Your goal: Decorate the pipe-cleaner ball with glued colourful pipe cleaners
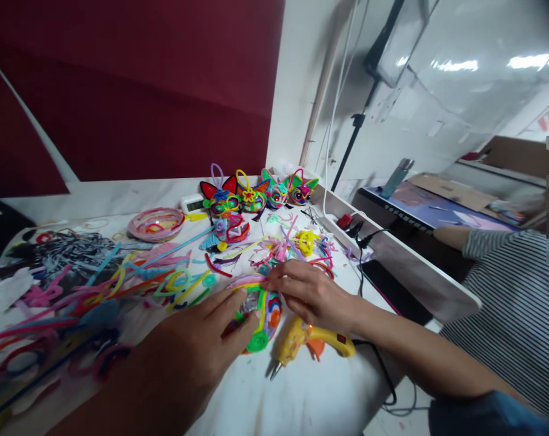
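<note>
My left hand [206, 339] grips a round pipe-cleaner craft piece [269, 318] from its left side, thumb and fingers on its rim. Bands of purple, yellow and green run around it, with a green coil [257, 341] at the bottom. My right hand [313, 293] has its fingers pinched together at the piece's upper right edge; what is between those fingertips is hidden. A yellow hot glue gun [295, 345] lies on the table just below my right hand, nozzle towards me, its small red light lit.
Pipe cleaners [165, 272] in many colours litter the left and middle. Several finished animal-face ornaments [251, 197] stand at the back near a pink coiled bowl [156, 224]. A power strip [347, 233] and black phone [397, 290] lie right. A person in a striped shirt [515, 303] is beside me.
</note>
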Demonstrator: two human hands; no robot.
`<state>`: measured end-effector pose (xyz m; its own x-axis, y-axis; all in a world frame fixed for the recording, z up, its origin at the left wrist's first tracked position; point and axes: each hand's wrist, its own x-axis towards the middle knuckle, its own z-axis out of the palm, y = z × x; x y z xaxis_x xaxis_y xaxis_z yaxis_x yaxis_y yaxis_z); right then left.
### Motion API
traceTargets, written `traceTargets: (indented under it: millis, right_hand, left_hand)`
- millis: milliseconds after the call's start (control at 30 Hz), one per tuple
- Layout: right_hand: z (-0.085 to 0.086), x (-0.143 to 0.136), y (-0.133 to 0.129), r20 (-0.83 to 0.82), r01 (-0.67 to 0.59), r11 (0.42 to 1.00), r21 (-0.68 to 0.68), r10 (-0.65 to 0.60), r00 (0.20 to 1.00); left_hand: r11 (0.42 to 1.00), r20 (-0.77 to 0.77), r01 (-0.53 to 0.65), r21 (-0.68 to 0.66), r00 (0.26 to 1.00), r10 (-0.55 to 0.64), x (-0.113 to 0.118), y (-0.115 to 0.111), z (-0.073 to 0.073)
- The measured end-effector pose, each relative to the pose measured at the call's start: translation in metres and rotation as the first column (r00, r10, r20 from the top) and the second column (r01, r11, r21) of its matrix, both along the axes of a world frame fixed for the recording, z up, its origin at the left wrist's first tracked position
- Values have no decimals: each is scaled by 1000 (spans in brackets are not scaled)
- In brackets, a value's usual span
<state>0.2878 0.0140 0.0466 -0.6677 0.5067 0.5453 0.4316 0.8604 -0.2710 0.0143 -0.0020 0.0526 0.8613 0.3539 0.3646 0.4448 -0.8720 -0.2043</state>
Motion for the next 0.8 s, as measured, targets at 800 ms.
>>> traceTargets:
  millis: [800]
  right_hand:
    - [-13, -10, -51, -155, 101, 989, 111, -83, 984]
  left_hand:
    - [999, -3, -43, 23, 999, 43, 6, -8, 10]
